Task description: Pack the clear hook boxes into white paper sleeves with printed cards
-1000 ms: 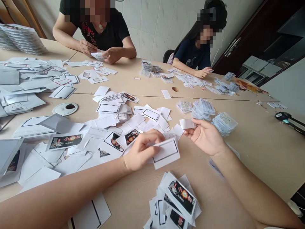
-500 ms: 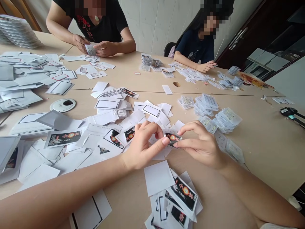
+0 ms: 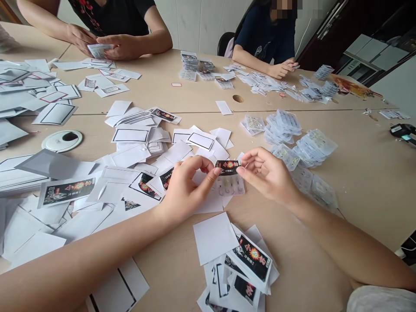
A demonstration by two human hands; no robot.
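Observation:
Between my hands is a small clear fish-hook box [image 3: 231, 186] with several hooks showing inside. A black label [image 3: 228, 167] with an orange burst runs along its upper edge. My left hand [image 3: 190, 184] pinches the box and label at the left with thumb and curled fingers. At the right edge, my right hand [image 3: 268, 173] has its thumb against the label, its other fingers curled just behind. Below the box lies a pile of printed label cards [image 3: 251, 255], partly under a blank white card [image 3: 215, 238].
Loose white cards [image 3: 130, 147] spread across the left side. Several stacks of clear hook boxes [image 3: 313, 147] stand to the right. A round cable-hole cover [image 3: 61, 141] is set in the table [image 3: 312, 242]. Across it, one person's hands [image 3: 121, 45] hold a packet; another person works farther right.
The box has tilted upright, so its hooks now show beneath the label. My right fingers have loosened and spread a little. The view has shifted, and the person opposite has lowered their packet.

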